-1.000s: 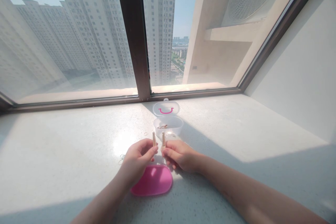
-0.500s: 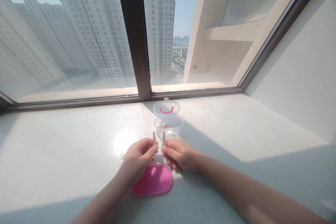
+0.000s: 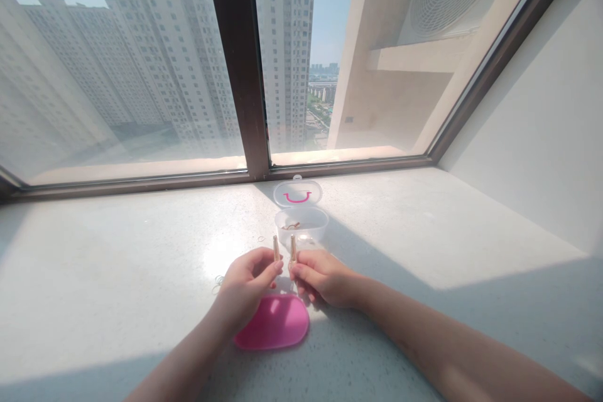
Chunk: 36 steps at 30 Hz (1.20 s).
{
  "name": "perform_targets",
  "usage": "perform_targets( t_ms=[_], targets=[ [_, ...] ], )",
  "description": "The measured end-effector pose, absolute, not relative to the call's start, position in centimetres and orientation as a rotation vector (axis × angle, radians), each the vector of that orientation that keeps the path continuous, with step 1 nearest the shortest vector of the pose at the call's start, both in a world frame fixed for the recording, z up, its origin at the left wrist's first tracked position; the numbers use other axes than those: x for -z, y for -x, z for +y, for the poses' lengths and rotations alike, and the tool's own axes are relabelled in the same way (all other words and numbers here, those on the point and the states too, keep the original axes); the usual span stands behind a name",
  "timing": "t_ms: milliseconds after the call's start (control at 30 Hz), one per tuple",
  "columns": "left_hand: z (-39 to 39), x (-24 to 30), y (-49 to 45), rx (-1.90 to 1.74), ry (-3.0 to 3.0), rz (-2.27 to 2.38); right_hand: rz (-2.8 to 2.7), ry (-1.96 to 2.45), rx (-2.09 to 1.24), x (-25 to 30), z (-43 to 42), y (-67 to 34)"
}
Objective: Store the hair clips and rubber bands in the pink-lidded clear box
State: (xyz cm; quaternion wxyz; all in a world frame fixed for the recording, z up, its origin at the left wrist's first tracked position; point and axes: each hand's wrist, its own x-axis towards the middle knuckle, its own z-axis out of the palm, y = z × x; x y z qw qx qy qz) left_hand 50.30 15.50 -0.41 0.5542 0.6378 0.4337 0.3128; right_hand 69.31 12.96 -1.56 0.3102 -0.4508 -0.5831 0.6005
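My left hand (image 3: 250,275) pinches a slim gold clip (image 3: 276,247) between thumb and fingers, its narrow end pointing up. A matching gold clip (image 3: 293,247) stands upright in the pinch of my right hand (image 3: 321,276). The two clips are side by side, a small gap apart, and their lower ends are hidden by my fingers. Below the hands lies a pink oval tray (image 3: 277,326), partly covered by my left hand. Just beyond the clips stands a clear oval plastic box (image 3: 320,221) with its lid (image 3: 298,188) tipped open; a few small brownish pieces (image 3: 291,225) lie inside.
Thin pale rings (image 3: 218,284) lie left of my left hand, and one small ring (image 3: 261,239) sits near the box. The speckled white sill (image 3: 117,276) meets a dark window frame (image 3: 257,163) behind the box. A white wall (image 3: 532,138) rises on the right.
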Motion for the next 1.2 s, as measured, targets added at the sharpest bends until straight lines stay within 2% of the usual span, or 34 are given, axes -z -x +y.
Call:
perform_targets(
  t_ms=[1200],
  targets=[
    [15.46,0.35,-50.23,-0.736,-1.519,1.017,-1.537,1.171,-1.588,1.87,13.08,-69.21]
  ],
)
